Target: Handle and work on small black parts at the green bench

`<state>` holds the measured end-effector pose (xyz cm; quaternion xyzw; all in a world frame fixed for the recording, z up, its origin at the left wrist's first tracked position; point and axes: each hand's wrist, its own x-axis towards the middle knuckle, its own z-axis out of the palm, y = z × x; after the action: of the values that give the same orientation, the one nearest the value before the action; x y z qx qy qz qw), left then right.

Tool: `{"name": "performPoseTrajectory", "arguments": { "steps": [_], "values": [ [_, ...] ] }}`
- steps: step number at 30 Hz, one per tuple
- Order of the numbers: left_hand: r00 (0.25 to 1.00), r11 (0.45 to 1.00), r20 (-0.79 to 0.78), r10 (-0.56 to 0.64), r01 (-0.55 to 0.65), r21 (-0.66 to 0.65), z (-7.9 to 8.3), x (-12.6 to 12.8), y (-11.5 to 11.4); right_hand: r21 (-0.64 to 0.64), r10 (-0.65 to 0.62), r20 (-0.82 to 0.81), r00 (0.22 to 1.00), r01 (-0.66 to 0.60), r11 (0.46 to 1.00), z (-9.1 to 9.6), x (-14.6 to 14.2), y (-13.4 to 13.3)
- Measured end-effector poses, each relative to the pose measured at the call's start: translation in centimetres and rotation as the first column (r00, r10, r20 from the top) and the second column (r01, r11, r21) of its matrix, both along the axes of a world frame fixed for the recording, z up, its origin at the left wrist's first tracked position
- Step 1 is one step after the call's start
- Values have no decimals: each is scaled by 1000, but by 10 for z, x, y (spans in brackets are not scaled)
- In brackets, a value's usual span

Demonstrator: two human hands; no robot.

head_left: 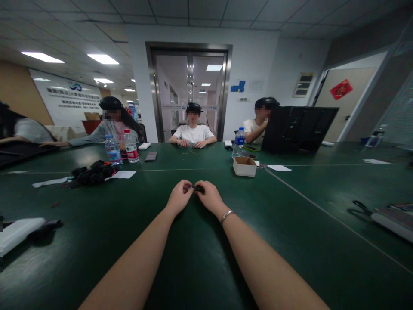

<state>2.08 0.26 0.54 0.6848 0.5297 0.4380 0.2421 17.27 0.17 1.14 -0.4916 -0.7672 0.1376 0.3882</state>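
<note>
Clamping a small dark object [199,188], left hand [180,196] and right hand [210,197] grips meet; bottle label [132,152] unreadable

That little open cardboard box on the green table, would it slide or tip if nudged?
The small cardboard box looks low and wide, so it would probably slide rather than tip. Its top is open and nothing shows above the rim, so it is likely light. The green table looks smooth, which should ease sliding.

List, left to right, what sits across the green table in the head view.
Black tangled pile, blue-labelled water bottle, red-labelled bottle, dark flat item, left hand, small dark piece, right hand, open cardboard box, white paper slip.
</note>
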Motion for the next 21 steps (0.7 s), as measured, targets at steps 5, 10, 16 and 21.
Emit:
{"name": "performPoseTrajectory", "arguments": {
  "steps": [5, 10, 16, 21],
  "values": [
    [988, 996, 130, -88, 86, 22, 1, 3, -2, -22, -29, -59, 998, 27, 999, -4, -1, 1],
    [989, 987, 52, -140, 135, 82, 5, 5, -5, -14, -20, -79, 997, 19, 1000, -4, -1, 0],
    [991, 992, 73, -109, 103, 75, 4, 3, -4, 28, -2, -32, 999, 3, 1000, 2, -1, -3],
    [994, 997, 87, -67, 64, 30, 1, 2, -1, 42, 12, -96, 995, -8, 999, 2, -1, -3]
  ]
}}
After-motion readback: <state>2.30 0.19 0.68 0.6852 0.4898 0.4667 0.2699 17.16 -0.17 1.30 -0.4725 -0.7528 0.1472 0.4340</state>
